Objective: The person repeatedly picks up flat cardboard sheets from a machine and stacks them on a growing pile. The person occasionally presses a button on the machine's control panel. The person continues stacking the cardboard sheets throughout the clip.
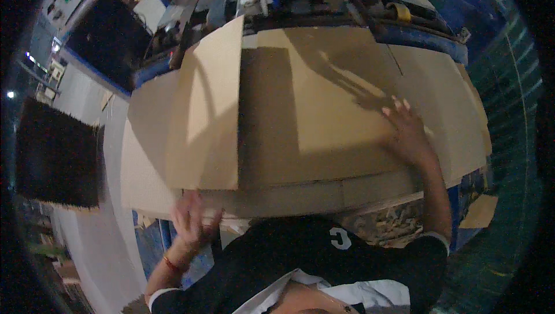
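Observation:
A stack of large brown cardboard sheets lies on a work table in front of me. One sheet stands tilted up on the left side of the stack. My left hand is at the near lower edge of that raised sheet, fingers spread against it. My right hand lies flat on the top of the stack to the right, fingers apart, pressing on the cardboard. My dark-sleeved arms come in from the bottom.
A blue machine frame with tools and a yellow tape roll runs behind the stack. A dark panel stands at the left. Cardboard scraps lie under the table's near edge.

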`<action>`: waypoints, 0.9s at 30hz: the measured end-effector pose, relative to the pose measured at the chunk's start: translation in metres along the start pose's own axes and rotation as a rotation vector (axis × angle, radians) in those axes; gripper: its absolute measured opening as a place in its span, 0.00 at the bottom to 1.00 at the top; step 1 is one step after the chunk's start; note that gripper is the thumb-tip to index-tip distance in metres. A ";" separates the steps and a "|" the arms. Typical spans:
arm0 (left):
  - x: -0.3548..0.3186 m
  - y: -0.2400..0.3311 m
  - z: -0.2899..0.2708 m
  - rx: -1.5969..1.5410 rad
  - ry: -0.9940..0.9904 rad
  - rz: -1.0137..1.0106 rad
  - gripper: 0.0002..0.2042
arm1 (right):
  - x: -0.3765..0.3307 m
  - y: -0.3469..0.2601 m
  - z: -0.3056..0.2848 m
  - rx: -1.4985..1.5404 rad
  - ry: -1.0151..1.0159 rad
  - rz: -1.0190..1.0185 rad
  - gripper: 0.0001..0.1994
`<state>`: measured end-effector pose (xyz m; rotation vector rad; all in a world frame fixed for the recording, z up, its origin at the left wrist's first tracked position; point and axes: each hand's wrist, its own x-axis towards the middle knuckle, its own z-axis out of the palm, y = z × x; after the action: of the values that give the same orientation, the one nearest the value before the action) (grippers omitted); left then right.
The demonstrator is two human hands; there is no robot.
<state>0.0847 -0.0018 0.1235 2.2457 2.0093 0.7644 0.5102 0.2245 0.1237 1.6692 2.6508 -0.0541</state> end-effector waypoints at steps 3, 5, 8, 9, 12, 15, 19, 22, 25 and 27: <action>0.029 -0.031 0.005 0.288 0.072 0.036 0.34 | -0.032 -0.018 0.003 0.111 -0.147 -0.058 0.46; 0.050 -0.042 0.017 0.385 -0.135 0.242 0.30 | -0.041 -0.025 0.009 0.072 -0.202 -0.033 0.49; 0.064 -0.045 0.033 0.374 -0.339 0.314 0.26 | -0.044 -0.028 0.016 0.098 -0.093 -0.016 0.50; 0.067 -0.045 0.036 0.346 -0.403 0.304 0.25 | -0.044 -0.026 0.017 0.112 -0.061 -0.027 0.49; 0.065 -0.047 0.040 0.325 -0.347 0.333 0.26 | -0.043 -0.022 0.022 0.128 0.000 -0.048 0.48; 0.068 -0.060 0.040 0.385 -0.325 0.421 0.25 | -0.035 -0.020 0.023 0.116 0.033 -0.039 0.47; 0.092 -0.088 0.041 0.255 -0.060 0.526 0.24 | 0.000 -0.013 0.022 0.084 -0.001 0.020 0.43; 0.129 -0.109 0.043 0.177 -0.003 0.484 0.24 | 0.041 -0.002 0.023 0.021 0.041 0.031 0.41; 0.182 -0.121 0.057 0.220 -0.012 0.406 0.25 | 0.093 0.007 0.034 -0.074 0.121 0.011 0.37; 0.212 -0.120 0.070 0.413 -0.008 0.247 0.25 | 0.112 0.004 0.042 -0.198 0.177 0.095 0.35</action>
<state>0.0097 0.2380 0.0917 2.7522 2.0664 0.3710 0.4650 0.3260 0.0788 1.8053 2.5874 0.3605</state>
